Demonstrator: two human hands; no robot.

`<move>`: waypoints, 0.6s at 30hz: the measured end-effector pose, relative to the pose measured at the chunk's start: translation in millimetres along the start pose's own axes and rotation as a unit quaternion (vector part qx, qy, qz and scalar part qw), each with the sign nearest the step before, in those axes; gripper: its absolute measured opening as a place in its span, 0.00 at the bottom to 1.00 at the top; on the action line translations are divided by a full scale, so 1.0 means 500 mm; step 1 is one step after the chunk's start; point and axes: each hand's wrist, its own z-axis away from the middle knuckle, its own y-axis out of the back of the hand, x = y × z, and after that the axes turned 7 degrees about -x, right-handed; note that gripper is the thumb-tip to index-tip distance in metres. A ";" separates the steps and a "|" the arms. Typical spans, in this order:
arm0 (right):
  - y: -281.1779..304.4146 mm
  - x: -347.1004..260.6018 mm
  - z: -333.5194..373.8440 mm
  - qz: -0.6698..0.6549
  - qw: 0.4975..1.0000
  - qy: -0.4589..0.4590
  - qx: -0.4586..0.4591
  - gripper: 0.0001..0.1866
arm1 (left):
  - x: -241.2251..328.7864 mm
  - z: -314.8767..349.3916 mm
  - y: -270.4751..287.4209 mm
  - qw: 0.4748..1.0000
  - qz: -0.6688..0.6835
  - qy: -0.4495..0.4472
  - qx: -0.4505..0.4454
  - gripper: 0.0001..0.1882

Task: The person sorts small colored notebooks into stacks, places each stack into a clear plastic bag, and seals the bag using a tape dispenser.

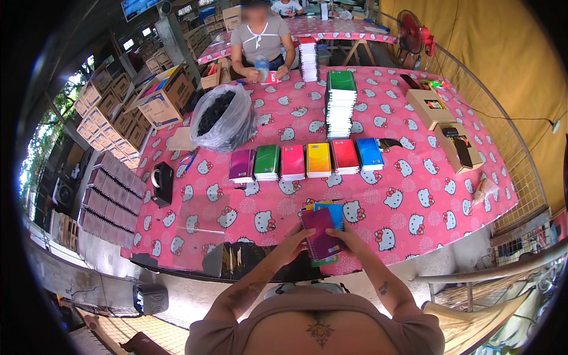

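1. At the left, a black tape dispenser (161, 184) stands on the counter (408, 198), which wears a pink, cartoon-cat-patterned cover.
2. Next comes a translucent plastic bag (241, 112) with dark contents.
3. A row of six short notebook stacks begins at a purple stack (241, 165), then runs through green, pink, yellow and red to a blue stack (370, 155).
4. Nearer the person, the left hand (293, 244) has its grip closed on the left edge of the bundle, thumb on top; its other fingers are mostly hidden.
5. The bundle lies between both hands, near the counter's front edge: a purple spiral-bound notebook (320, 229) on top, a bright blue notebook (336, 214) beneath, yellow and green edges peeping out. Gathering a mixed-colour set seems the step in hand.
6. The right hand (352, 239) grips the opposite edge. The fanned edges suggest the next move calls for squaring them, with both grips kept light.
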 end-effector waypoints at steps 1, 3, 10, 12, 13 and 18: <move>0.020 0.000 0.001 -0.058 0.998 -0.002 -0.003 0.36 | 0.004 0.008 0.007 0.992 -0.102 -0.069 -0.002 0.32; 0.049 -0.007 0.005 -0.119 0.992 -0.030 -0.022 0.31 | 0.004 0.043 0.020 0.933 -0.296 -0.205 0.005 0.36; 0.033 0.000 -0.009 -0.117 0.984 -0.128 -0.042 0.32 | -0.010 0.014 0.004 0.518 -0.727 -0.447 -0.054 0.40; 0.072 0.014 -0.029 -0.061 0.998 -0.024 0.027 0.39 | 0.028 0.014 -0.022 0.615 -0.660 -0.428 -0.062 0.39; 0.080 0.013 -0.038 0.007 0.994 0.070 0.086 0.44 | 0.023 0.013 -0.021 0.743 -0.555 -0.372 -0.040 0.38; 0.020 -0.001 -0.040 0.362 0.866 0.343 -0.044 0.58 | -0.034 -0.033 0.053 0.922 -0.277 -0.269 -0.023 0.44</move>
